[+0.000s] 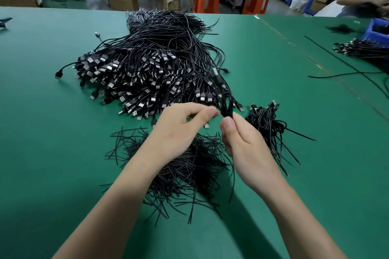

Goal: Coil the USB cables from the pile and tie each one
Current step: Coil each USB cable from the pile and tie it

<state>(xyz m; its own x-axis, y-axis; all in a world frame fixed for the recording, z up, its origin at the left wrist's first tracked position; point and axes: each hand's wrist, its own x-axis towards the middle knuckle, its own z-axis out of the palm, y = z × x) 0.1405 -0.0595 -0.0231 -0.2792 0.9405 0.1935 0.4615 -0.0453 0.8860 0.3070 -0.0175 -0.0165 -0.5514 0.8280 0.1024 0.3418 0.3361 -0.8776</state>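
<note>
Green table point(52, 132): big USB cable pile point(151, 65) ahead of you, tie-wire heap point(189, 170) under your wrists, tied bundles point(265, 120) at R. Your R hand point(242, 141) grips a coiled cable point(226, 105). L hand point(176, 130) pinches beside it, blurred, can't tell what.

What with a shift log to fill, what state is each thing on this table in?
USB cable pile: loose, uncoiled, heaped.
held cable: looped, raised above the table.
right hand: grips the held cable.
left hand: fingertips pinched beside it, blurred.
coiled bundles: heaped at right.
wire ties: loose, scattered.
</note>
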